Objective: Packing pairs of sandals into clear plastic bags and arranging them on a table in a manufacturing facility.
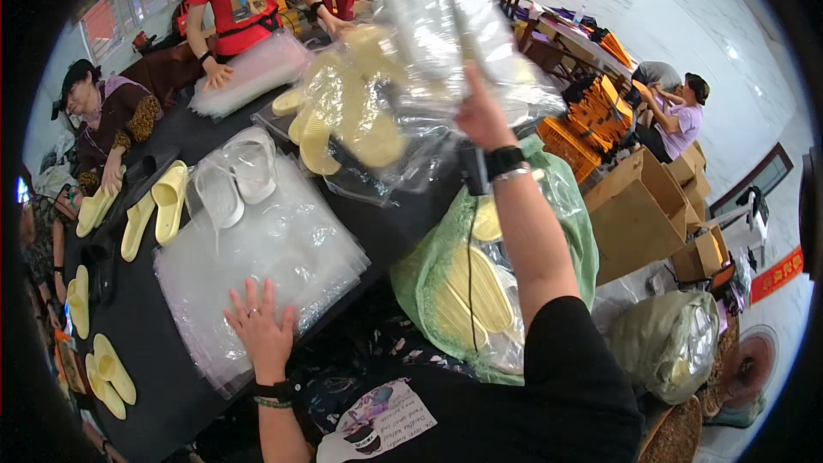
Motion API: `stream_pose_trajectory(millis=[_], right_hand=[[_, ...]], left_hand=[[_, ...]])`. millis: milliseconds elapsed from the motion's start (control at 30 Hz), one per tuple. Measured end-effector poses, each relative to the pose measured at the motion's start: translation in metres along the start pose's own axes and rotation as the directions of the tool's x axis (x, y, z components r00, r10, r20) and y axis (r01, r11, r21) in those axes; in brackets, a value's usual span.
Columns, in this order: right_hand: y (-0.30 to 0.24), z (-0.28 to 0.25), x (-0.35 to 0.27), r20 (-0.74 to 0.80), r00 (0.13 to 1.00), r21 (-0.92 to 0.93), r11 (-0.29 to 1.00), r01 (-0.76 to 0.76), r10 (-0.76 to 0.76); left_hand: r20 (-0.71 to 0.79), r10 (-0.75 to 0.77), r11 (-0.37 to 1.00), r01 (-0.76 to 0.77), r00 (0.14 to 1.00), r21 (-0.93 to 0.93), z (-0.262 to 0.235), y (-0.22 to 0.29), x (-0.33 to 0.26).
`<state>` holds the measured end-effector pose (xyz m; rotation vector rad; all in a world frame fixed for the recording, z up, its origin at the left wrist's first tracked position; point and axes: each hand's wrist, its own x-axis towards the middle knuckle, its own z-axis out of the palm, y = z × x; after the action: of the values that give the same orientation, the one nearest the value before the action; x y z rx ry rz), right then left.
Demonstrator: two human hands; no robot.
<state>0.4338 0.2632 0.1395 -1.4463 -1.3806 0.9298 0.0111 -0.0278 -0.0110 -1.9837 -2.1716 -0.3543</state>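
My left hand lies flat with spread fingers on a stack of clear plastic bags. On that stack's far end sits a pair of white slippers. My right hand is raised at the far side of the table, closed on a clear bag of white slippers, which is smeared by motion. Beneath and beside that bag, yellow slippers in clear bags are piled on the black table.
Loose yellow slippers line the table's left side, where one person handles a slipper. Across stands a person in red by another bag stack. A green sack of bagged yellow slippers is at my right, with cardboard boxes and an orange crate beyond.
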Motion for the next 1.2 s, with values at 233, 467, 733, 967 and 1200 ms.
stream_pose_trajectory(millis=[233,467,733,967,1200], right_hand=[[0.016,0.073,-0.026,0.418,0.88,0.435,0.8,-0.412,0.226],[0.032,-0.023,-0.092,0.266,0.961,0.316,0.949,-0.012,-0.077],[0.235,-0.185,-0.218,-0.167,0.931,-0.549,0.754,-0.36,0.324],[0.337,-0.204,-0.377,-0.435,0.598,-0.395,0.455,-0.798,0.673],[0.347,-0.166,-0.411,-0.217,0.554,0.121,0.585,-0.802,0.804]], left_hand=[[0.019,0.012,0.999,-0.012,1.0,0.031,0.005,0.002,0.001],[0.049,0.03,0.997,-0.033,0.998,0.066,0.005,0.001,0.005],[0.01,0.05,0.995,-0.05,0.999,0.085,0.018,-0.001,0.007],[0.047,0.037,0.994,-0.042,0.998,0.1,0.021,-0.003,0.007],[0.083,0.019,0.99,-0.03,0.996,0.135,0.018,0.0,0.009]])
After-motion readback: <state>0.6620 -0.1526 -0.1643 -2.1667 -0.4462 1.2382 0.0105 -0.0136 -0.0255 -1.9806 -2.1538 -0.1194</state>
